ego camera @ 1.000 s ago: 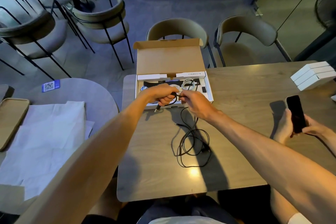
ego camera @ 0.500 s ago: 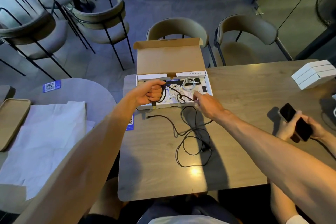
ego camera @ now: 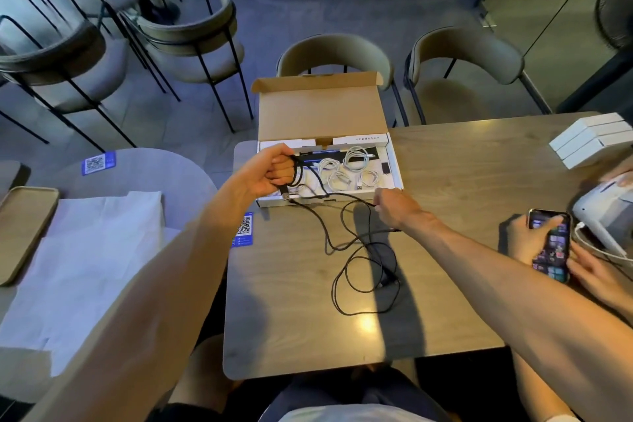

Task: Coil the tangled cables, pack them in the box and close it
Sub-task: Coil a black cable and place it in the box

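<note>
Left hand [ego camera: 270,171] fisted around a few loops of black cable [ego camera: 346,250], raised over the left end of the open box [ego camera: 394,168], USB plug dangling beneath the fist. Right hand [ego camera: 394,207] pinched shut on the same cable just beside the box's near right corner, forearm stretched low across the table [ego camera: 284,301]. Between the two hands, a slack span crossing the box's front edge; beyond that, loose tangled loops lying on the table's middle. Inside the box, coiled white cables [ego camera: 346,169], lid flap standing upright at the far side. Bare table surface toward the near edge and left edge. At the right edge, another person's hands with a phone [ego camera: 551,243], well apart from the cable.
</note>
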